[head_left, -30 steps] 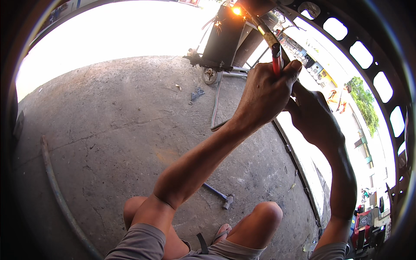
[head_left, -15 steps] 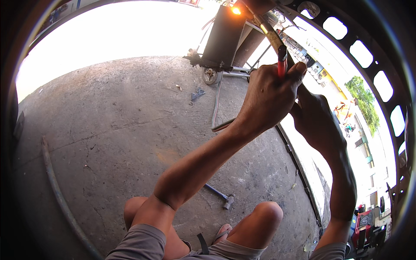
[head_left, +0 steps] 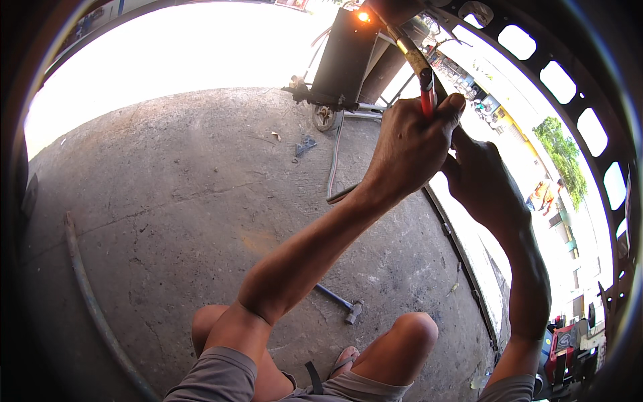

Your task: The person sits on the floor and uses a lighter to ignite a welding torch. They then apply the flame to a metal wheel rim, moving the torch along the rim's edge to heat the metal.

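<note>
A cutting torch with a brass-coloured body (head_left: 416,59) and a red part (head_left: 429,102) slants up and away from me at the top. My left hand (head_left: 410,144) is closed around it just below the red part, thumb pointing up. Close behind, my right hand (head_left: 487,181) is wrapped around the torch's rear, its fingers mostly hidden. A bright orange glow (head_left: 364,16) with small sparks burns by the torch's far end, against dark metal (head_left: 395,10) overhead. Where exactly the tip meets the metal is hard to see in the glare.
Behind the glow stands a dark upright panel (head_left: 345,60) on a frame with a wheel (head_left: 323,118). On the concrete floor lie a hammer (head_left: 352,311), a long pipe (head_left: 87,288) and a hose (head_left: 333,161). A dark perforated beam (head_left: 562,63) curves along the right, with a person in orange (head_left: 544,194) beyond.
Both hands and the torch have shifted slightly left. Sparks now show below the glow. The person in orange in the distance has changed position.
</note>
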`<control>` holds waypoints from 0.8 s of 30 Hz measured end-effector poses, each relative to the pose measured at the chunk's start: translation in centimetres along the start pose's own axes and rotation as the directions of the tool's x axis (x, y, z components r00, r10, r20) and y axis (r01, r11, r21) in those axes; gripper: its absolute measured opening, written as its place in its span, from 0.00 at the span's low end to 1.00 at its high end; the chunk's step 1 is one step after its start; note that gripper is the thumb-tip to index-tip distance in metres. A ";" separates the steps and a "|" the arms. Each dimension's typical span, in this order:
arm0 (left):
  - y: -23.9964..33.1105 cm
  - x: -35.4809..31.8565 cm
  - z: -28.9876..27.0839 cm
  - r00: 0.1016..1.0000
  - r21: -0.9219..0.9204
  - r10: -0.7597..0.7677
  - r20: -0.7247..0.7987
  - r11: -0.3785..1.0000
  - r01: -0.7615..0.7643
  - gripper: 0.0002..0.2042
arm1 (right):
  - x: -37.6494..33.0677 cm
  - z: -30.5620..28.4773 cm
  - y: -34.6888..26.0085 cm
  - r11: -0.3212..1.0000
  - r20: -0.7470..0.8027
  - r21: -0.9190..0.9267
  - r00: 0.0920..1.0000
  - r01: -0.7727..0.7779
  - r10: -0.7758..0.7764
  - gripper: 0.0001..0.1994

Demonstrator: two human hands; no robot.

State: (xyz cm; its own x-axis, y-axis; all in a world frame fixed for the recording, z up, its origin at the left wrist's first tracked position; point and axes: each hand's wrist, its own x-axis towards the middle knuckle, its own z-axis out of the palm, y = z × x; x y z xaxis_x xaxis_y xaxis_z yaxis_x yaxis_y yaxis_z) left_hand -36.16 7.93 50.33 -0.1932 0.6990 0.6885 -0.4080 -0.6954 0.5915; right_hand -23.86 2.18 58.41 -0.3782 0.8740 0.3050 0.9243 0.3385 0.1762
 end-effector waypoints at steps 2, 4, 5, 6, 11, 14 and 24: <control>-0.1 0.0 -0.1 0.997 -0.013 -0.070 0.010 0.997 0.070 0.25 | 0.2 0.2 0.1 0.999 0.001 0.037 1.000 0.030 -0.030 0.17; -0.1 0.0 -0.2 0.997 -0.002 -0.069 0.015 0.998 0.070 0.26 | 0.2 0.2 0.1 0.999 0.006 0.032 1.000 0.024 -0.024 0.17; -0.2 0.0 -0.2 0.997 -0.007 -0.076 0.023 0.997 0.076 0.26 | 0.1 0.2 0.1 1.000 0.013 0.005 1.000 -0.003 0.003 0.15; -0.2 0.0 -0.2 0.997 0.000 -0.069 0.021 0.998 0.069 0.26 | 0.1 0.2 0.0 1.000 0.012 -0.012 1.000 -0.013 0.013 0.14; -0.2 0.1 -0.4 0.998 -0.001 -0.061 0.029 0.998 0.061 0.27 | 0.0 0.1 -0.1 1.000 -0.003 -0.008 1.000 -0.003 0.003 0.13; -0.3 0.1 -0.4 0.995 -0.011 -0.094 0.031 0.995 0.094 0.27 | 0.3 0.1 -0.1 0.999 0.001 0.018 0.999 0.035 -0.035 0.18; -0.5 0.2 -0.4 0.999 0.039 -0.021 0.029 0.999 0.019 0.22 | 0.4 -0.1 -0.3 1.000 0.034 0.006 0.999 -0.010 0.010 0.14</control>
State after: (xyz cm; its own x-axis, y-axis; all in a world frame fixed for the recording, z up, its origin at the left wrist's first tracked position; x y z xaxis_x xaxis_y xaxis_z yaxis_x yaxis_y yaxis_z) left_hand -36.35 8.42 50.01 -0.1593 0.7081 0.6879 -0.3763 -0.6877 0.6208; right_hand -24.32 2.42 58.56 -0.3670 0.8887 0.2750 0.9284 0.3316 0.1674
